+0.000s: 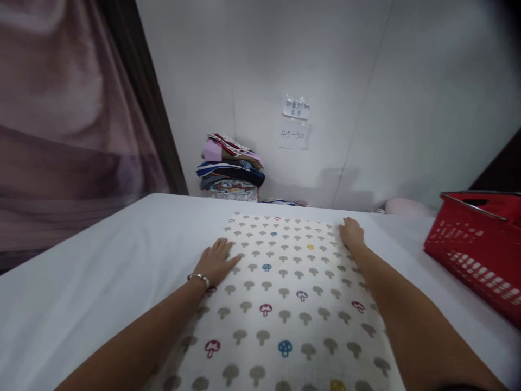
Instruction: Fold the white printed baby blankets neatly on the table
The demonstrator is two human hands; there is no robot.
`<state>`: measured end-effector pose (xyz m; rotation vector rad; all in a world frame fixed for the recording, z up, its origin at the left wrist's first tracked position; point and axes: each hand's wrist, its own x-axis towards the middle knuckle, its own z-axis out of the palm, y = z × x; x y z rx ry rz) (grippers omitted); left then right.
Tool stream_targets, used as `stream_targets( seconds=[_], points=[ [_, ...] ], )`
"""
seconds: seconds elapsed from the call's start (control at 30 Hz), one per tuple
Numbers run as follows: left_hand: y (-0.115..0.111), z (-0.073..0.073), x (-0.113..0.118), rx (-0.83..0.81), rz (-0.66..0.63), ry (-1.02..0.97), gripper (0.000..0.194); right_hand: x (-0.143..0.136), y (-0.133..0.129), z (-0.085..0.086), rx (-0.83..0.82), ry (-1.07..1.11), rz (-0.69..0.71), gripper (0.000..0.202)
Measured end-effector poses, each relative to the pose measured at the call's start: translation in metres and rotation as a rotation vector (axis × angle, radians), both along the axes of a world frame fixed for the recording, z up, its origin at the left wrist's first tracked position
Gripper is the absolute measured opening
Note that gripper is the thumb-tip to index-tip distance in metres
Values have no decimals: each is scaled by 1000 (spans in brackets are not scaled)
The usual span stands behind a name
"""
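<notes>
A cream cloth point(291, 282) printed with grey and a few coloured mushrooms lies spread flat over a white-covered table point(97, 271), running toward me past the lower edge of the view. My left hand point(215, 262), with a beaded bracelet on the wrist, rests palm down on the cloth's left edge, fingers stretched and apart. At the far right corner, my right hand point(352, 232) is closed at the cloth's edge, its fingers bent and pressed together; their tips are partly hidden.
A red plastic basket point(480, 244) with a metal handle stands at the right. Behind the table rises a stack of folded fabrics point(232, 168). Paper signs point(295, 134) hang on the pale wall, one reading 45-50. A pinkish curtain point(69, 119) hangs at left.
</notes>
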<state>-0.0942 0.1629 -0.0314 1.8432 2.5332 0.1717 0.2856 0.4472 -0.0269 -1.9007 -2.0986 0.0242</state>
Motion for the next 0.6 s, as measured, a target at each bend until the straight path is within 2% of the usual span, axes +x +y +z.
stream_targets(
  seconds=[0.07,0.13,0.23,0.37,0.5,0.6],
  points=[
    [-1,-1,1,5,1,-18,63,-3,-5,-8,24,-80,158,46],
    [-2,-2,2,4,3,-30,63,-4,-8,-15,-54,-141,248,52],
    [-6,-1,4,4,-2,-54,63,-5,-8,-20,-173,-188,251,57],
    [1,14,-2,-10,36,-149,57,-6,-5,-19,-190,-231,223,62],
    [35,30,-23,72,221,-236,54,-2,-8,-22,-95,-255,232,65],
    [73,31,-43,65,300,-280,54,2,-12,-26,-142,-233,223,63]
  ],
)
